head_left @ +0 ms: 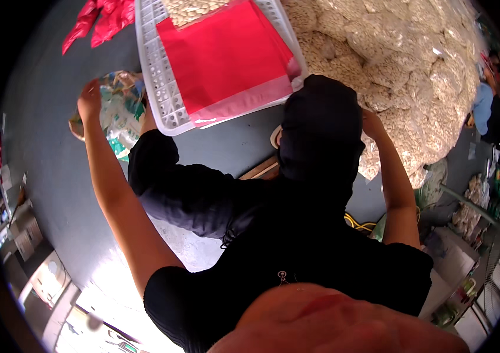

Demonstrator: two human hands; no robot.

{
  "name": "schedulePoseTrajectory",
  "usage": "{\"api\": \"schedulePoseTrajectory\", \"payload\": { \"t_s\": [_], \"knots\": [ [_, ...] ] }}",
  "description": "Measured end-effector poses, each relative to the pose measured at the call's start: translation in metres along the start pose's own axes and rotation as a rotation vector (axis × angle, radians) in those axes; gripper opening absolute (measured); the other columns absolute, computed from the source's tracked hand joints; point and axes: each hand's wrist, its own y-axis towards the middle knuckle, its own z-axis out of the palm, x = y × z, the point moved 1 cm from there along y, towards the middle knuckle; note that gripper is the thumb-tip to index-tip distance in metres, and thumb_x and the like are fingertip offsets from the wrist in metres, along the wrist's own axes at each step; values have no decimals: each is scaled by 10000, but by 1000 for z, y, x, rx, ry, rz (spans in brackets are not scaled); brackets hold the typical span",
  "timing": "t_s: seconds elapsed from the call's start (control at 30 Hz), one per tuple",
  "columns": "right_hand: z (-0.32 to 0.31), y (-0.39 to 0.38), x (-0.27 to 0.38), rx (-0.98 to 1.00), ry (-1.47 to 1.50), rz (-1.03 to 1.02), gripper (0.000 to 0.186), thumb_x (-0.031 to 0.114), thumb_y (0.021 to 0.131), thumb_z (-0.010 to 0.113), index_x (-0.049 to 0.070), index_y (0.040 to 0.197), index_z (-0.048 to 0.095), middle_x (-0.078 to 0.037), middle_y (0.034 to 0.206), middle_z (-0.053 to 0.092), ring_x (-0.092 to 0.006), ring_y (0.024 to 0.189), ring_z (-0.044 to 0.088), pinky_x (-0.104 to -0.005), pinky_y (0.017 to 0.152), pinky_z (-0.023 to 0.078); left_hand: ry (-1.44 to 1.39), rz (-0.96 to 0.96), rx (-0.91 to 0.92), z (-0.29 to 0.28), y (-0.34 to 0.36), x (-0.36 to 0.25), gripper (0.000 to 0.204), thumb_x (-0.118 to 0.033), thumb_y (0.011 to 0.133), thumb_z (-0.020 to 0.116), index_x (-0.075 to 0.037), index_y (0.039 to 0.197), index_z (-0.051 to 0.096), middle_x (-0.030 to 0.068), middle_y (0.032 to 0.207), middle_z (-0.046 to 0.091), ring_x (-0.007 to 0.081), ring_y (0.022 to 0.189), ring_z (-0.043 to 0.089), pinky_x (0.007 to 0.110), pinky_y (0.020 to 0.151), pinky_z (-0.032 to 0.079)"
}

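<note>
My left hand point(89, 101) is out at the far left, beside a round basket point(76, 127) filled with crumpled clear, white and green plastic bags point(117, 115). Its fingers are dim and blurred, so their grip is unclear. Next to my right knee is my right hand point(370, 123), at the edge of a big heap of clear bags of pale seeds point(391, 76). My knee hides its fingers. Between my arms and farther off, a white plastic crate point(170, 115) holds a stack of flat red bags point(226, 59) and a pale seed-filled bag point(194, 8).
Red plastic point(101, 20) lies on the grey floor point(56, 153) at the upper left. Yellow cord point(358, 223) runs near my right side. Boxes point(29, 238) stand at the lower left. Another person in blue point(483, 106) is at the far right, beyond the heap.
</note>
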Motion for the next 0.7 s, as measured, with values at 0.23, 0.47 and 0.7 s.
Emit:
{"api": "schedulePoseTrajectory", "payload": {
  "t_s": [0.23, 0.47, 0.7],
  "knots": [
    [-16, 37, -7, -575, -236, 107, 677, 341, 786, 710, 86, 1363, 466, -240, 1321, 495, -422, 1192, 504, -467, 973, 448, -36, 761, 279, 38, -173, -304, 485, -123, 792, 705, -100, 1263, 587, 131, 1290, 556, 323, 1209, 537, 422, 1020, 456],
    [-186, 168, 17, -803, -350, 116, 1152, 373, 638, 848, 145, 1530, 157, -191, 1532, 308, -362, 1397, 326, -446, 1112, 348, 61, 664, 383, 86, -214, -330, 568, -196, 819, 665, -111, 1363, 525, 159, 1436, 465, 326, 1378, 387, 486, 1154, 280],
    [-230, 247, 12, -455, -359, 153, 1325, 408, 587, 880, 124, 1555, 20, -210, 1400, 510, -349, 1277, 513, -402, 1036, 442, 165, 607, 366, 81, -203, -348, 520, -293, 740, 758, -159, 1228, 639, 114, 1266, 607, 311, 1203, 569, 431, 939, 511]
  ]
}}
